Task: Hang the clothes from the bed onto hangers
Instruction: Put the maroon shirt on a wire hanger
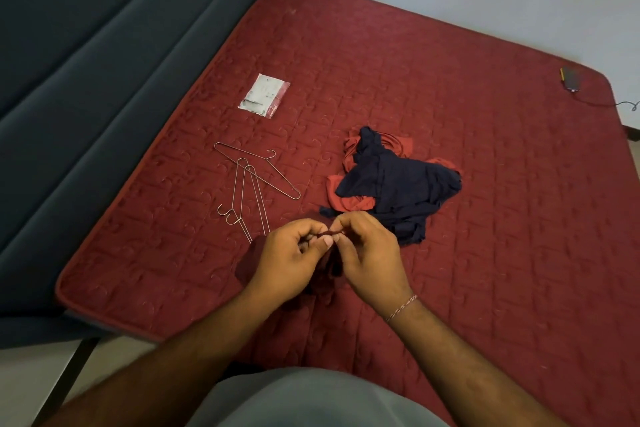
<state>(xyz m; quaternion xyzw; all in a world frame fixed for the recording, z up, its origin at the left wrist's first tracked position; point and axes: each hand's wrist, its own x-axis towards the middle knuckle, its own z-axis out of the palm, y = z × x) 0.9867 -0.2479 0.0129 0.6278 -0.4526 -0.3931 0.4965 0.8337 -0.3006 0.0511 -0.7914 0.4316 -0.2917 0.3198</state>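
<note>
My left hand (pixel 289 258) and my right hand (pixel 369 253) meet above the near part of the red bed (pixel 485 218). Both pinch an edge of a dark maroon garment (pixel 249 265), which hangs below and between them. A pile of clothes lies just beyond my right hand: a navy garment (pixel 401 184) on top of a red one (pixel 349 201). Three wire hangers (pixel 256 177) lie on the bed to the left of the pile, beyond my left hand; two of them overlap.
A small plastic packet (pixel 265 95) lies further back on the bed. A phone with a cable (pixel 569 78) sits at the far right corner. A dark blue sofa (pixel 86 80) runs along the left side. A white wall stands behind.
</note>
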